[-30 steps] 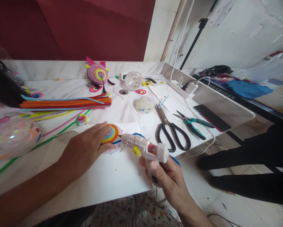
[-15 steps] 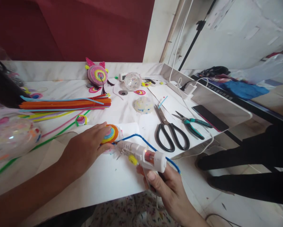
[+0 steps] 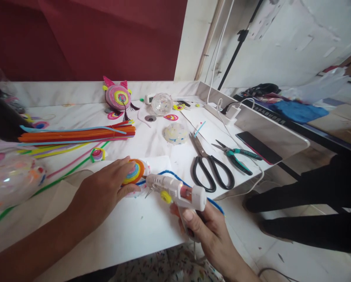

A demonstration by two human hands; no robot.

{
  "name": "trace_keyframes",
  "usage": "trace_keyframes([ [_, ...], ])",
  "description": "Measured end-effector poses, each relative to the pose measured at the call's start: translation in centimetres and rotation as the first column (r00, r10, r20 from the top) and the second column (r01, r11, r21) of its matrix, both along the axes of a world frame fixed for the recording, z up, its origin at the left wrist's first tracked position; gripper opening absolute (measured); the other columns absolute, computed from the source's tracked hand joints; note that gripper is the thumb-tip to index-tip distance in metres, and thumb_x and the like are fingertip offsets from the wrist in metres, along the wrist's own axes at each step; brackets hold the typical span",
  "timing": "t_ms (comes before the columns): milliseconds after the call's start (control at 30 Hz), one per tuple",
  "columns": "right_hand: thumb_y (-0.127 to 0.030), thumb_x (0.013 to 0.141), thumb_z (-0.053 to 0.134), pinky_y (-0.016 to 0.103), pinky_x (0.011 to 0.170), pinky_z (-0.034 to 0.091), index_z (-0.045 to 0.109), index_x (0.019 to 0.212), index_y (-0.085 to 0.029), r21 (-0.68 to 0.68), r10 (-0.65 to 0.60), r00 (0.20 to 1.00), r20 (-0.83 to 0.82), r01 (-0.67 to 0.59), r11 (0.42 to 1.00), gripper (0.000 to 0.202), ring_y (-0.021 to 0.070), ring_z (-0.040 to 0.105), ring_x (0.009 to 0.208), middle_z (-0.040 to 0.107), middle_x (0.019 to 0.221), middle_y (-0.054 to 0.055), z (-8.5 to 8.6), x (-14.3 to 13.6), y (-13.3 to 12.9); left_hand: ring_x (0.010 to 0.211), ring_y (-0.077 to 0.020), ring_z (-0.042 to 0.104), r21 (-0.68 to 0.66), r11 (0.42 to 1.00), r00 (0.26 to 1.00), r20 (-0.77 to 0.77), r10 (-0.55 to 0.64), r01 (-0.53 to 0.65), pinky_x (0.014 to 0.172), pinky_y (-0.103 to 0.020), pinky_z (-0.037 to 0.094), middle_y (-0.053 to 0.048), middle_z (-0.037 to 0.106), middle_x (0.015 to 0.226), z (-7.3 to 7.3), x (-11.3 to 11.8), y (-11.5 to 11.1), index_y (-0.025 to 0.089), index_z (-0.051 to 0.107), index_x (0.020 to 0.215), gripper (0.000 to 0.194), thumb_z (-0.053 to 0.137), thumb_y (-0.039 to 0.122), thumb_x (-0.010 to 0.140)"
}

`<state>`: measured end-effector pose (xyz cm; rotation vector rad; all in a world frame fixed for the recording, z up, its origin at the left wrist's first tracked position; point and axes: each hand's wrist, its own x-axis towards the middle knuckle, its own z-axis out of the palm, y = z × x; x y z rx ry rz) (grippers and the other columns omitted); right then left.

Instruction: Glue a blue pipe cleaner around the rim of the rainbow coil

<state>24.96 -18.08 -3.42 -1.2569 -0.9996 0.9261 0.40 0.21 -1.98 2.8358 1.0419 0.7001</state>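
My left hand is closed on a clear plastic ball, whose side carries a coil of orange, yellow, blue and pink pipe cleaner. My right hand grips a white hot glue gun by its handle. The gun's nozzle touches or nearly touches the lower right edge of the coil. From that edge a blue pipe cleaner runs off to the right, passing behind the gun and my right hand. My left fingers hide part of the coil and most of the ball.
Black-handled scissors, green-handled pliers and a phone lie on the right. Orange pipe cleaners lie bundled at left. Behind stand a pink pipe-cleaner figure and a speckled clear dome. A person's dark-clothed legs are at right.
My view has shifted slightly, so the tabletop things sit a little lower and further left. Both hands keep their hold, with the glue gun nozzle still at the coil's edge.
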Motion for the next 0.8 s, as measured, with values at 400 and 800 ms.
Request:
trace_keyframes([
  [400, -0.062, 0.103, 0.079, 0.024, 0.055, 0.053, 0.084, 0.124, -0.024, 0.031, 0.022, 0.997, -0.072, -0.019, 0.999, 0.043, 0.0145, 0.061, 0.065, 0.082, 0.09, 0.005, 1.1, 0.2, 2.2, 0.131, -0.0391, 0.081, 0.057, 0.998, 0.997, 0.06, -0.038, 0.035, 0.104, -0.053, 0.072, -0.014, 0.08, 0.149, 0.1, 0.3, -0.1, 0.03, 0.073, 0.143, 0.066, 0.037, 0.078, 0.114],
  [800, -0.071, 0.092, 0.087, 0.025, 0.053, 0.047, 0.077, 0.096, -0.021, -0.006, 0.147, 0.951, -0.273, -0.154, 0.988, 0.051, 0.013, 0.062, 0.06, 0.079, 0.086, 0.004, 1.6, 1.5, 5.5, 0.125, -0.0363, 0.084, 0.134, 0.991, 0.999, 0.035, -0.034, 0.029, 0.099, -0.049, 0.073, -0.018, 0.083, 0.143, 0.0, 0.3, -0.1, 0.022, 0.076, 0.134, 0.075, 0.028, 0.076, 0.117],
])
